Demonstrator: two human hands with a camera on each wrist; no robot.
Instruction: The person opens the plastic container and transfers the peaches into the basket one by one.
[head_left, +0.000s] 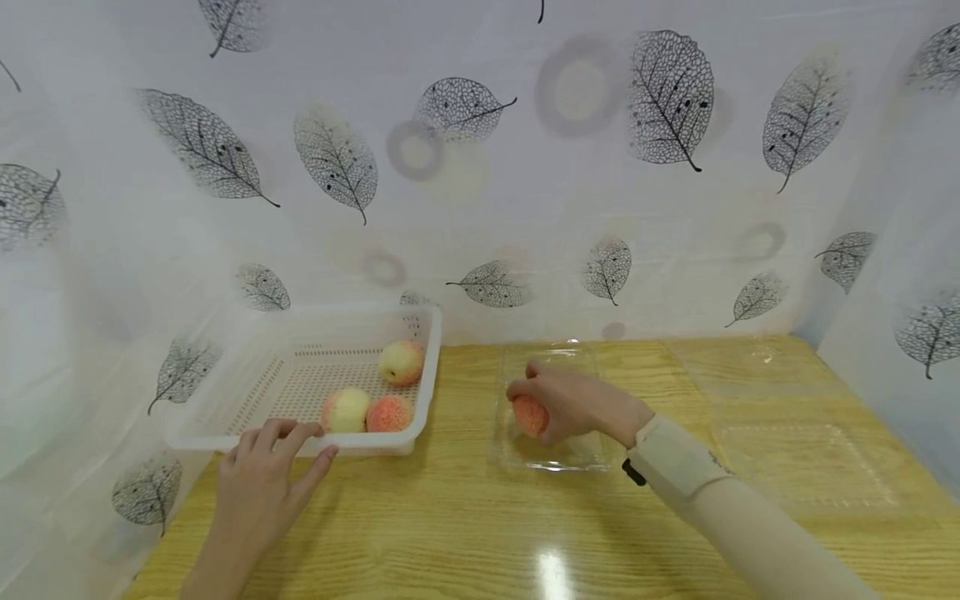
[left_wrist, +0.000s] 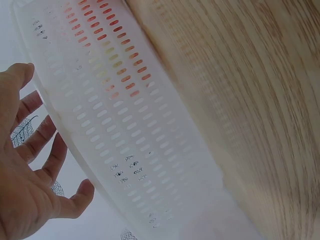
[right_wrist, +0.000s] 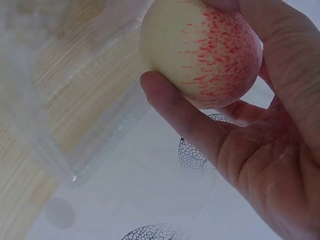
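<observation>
My right hand (head_left: 573, 404) grips a peach (head_left: 530, 415) over the clear plastic box (head_left: 551, 462) in the middle of the table. In the right wrist view the peach (right_wrist: 200, 55) is cream with red speckles, held between thumb and fingers. Whether it touches the box floor I cannot tell. At the left, my left hand (head_left: 262, 475) rests with loosely bent fingers on the near rim of a white perforated basket (head_left: 300, 440). Inside it are three peaches: one towards the back (head_left: 402, 362), a pale one (head_left: 347, 411) and a redder one (head_left: 390, 413) by the near wall.
A clear plastic lid or tray (head_left: 810, 458) lies on the right of the wooden table (head_left: 465, 533). Behind and at the sides hangs a white sheet (head_left: 495, 208) printed with dark leaves; the basket stands close to it at the left.
</observation>
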